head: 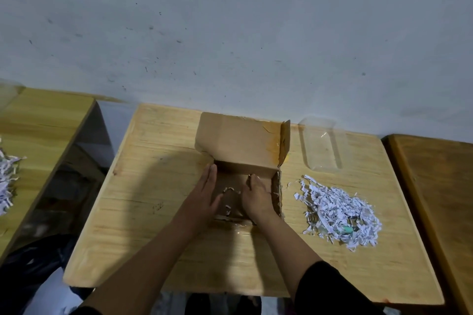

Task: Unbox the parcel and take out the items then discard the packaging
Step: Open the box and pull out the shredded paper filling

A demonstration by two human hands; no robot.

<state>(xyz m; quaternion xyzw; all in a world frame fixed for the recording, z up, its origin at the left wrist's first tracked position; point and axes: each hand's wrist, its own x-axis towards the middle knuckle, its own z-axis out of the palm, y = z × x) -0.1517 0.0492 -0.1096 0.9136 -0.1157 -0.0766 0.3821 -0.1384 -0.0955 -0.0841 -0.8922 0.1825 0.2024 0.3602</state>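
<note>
An open cardboard box (240, 140) stands in the middle of a light wooden table (158, 186), its far flap raised. My left hand (206, 192) lies with straight fingers along the box's left wall. My right hand (256, 194) reaches down inside the box, fingers curled among a few white paper shreds; what it holds is hidden. A pile of white shredded paper (337, 210) lies on the table to the right of the box, with a small teal item (348, 229) partly buried in it.
A clear plastic container (322, 146) lies at the table's back right. A darker wooden table (440, 199) stands to the right, another light table (38, 130) with shredded paper (7, 181) to the left. A dark bag (30, 271) sits on the floor at lower left.
</note>
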